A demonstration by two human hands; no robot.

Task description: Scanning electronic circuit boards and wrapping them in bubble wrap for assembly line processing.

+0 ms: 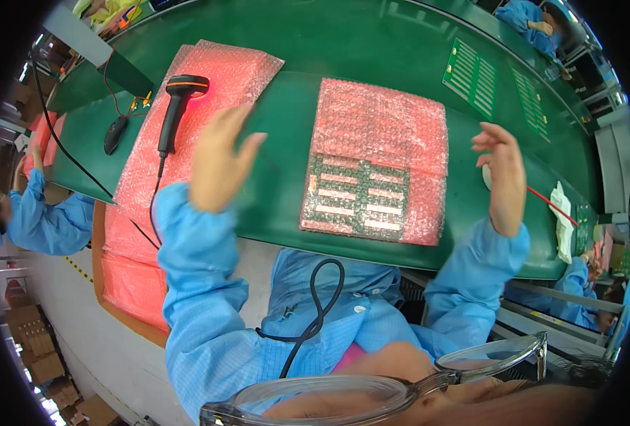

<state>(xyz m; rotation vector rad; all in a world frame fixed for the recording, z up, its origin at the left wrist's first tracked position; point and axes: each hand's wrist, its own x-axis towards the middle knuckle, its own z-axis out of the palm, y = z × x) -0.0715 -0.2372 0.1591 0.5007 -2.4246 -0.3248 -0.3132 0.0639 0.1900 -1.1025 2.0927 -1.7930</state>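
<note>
A pink bubble-wrap packet (382, 117) lies on the green table in front of me. Through its lower part shows a green circuit panel (361, 192) with rows of pale slots. My left hand (219, 160) is raised left of the packet, thumb apart from the fingers, holding nothing. Near its fingertips a black handheld barcode scanner (176, 113) lies on more pink bubble wrap (219, 60), its red light on. To the packet's right my right hand (503, 174) hovers with loosely bent fingers and nothing visible in them. Behind it a thin red rod (551, 204) is partly hidden.
Green slotted panels (470, 78) lie at the far right, near a crumpled white cloth (561, 220). A black mouse (116, 135) and a grey post (88, 42) stand at left. A box of pink wrap (134, 287) is beside the table. Co-workers (45, 213) sit around.
</note>
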